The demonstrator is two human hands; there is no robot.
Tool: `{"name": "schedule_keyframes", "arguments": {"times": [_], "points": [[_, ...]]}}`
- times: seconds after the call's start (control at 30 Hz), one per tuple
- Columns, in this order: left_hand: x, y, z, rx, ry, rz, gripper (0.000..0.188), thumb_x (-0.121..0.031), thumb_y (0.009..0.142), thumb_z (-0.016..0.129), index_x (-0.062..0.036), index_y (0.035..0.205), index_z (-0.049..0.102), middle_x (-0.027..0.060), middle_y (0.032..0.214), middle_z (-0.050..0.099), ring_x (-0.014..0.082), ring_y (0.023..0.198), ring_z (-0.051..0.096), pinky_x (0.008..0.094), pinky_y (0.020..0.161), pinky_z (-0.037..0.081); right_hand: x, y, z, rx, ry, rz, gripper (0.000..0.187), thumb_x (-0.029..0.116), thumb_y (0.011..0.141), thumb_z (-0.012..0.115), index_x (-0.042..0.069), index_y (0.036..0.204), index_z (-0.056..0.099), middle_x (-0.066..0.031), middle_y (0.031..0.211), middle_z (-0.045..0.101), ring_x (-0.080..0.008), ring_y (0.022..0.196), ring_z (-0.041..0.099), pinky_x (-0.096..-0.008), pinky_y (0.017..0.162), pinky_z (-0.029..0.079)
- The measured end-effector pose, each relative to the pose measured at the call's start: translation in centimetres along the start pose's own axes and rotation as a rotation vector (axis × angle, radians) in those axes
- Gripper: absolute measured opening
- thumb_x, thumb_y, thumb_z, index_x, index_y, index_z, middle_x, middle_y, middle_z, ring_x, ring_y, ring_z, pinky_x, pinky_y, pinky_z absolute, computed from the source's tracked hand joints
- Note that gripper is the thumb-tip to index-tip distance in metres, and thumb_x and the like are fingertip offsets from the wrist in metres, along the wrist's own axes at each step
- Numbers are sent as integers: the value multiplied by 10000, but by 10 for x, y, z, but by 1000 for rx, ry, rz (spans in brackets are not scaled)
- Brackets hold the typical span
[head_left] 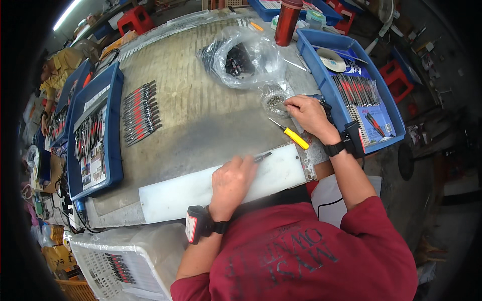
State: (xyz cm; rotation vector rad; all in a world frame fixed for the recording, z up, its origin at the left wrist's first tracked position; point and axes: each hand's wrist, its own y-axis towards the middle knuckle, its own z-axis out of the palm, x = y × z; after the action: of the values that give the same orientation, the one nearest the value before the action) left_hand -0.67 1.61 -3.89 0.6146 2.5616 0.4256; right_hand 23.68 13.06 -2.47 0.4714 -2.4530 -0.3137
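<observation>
My left hand [233, 179] is closed around a slim dark pen-like part [262, 157], whose end sticks out past my fingers above a long white board [175, 193]. To the right, my right hand [307, 116] has its thumb and fingertips pinched together at the edge of a small clear bag [273, 100] of tiny metal parts. Whatever those fingertips hold is too small to make out. Just below the right hand lies a yellow-handled screwdriver [296, 138]. A row of several red-and-black pen-like pieces [141, 113] rests on the left part of the table.
A large clear plastic bag [246, 57] with dark parts stands at the back. Blue trays holding pen-like pieces flank the table, one on the left [117, 150] and one on the right [396, 118]. A red tumbler [288, 24] is at the back; a white basket [145, 251] sits lower left.
</observation>
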Motion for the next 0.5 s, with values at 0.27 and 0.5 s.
{"name": "schedule_keyframes", "arguments": {"times": [0.27,0.5], "points": [[0,-1,3,-18,14,0,215,-204,777,701,-82,928,609,70,673,523,248,582,579,367,491,457,-13,18,19,47,-80,-130,131,132,793,592,36,836,669,-173,793,635,-358,776,611,-429,717,485],[1,-1,4,-16,7,-2,228,-200,768,709,-81,935,609,64,668,520,235,574,574,357,488,454,-11,22,16,160,-154,-156,149,146,796,633,16,863,663,-157,820,644,-334,777,613,-405,708,484]]}}
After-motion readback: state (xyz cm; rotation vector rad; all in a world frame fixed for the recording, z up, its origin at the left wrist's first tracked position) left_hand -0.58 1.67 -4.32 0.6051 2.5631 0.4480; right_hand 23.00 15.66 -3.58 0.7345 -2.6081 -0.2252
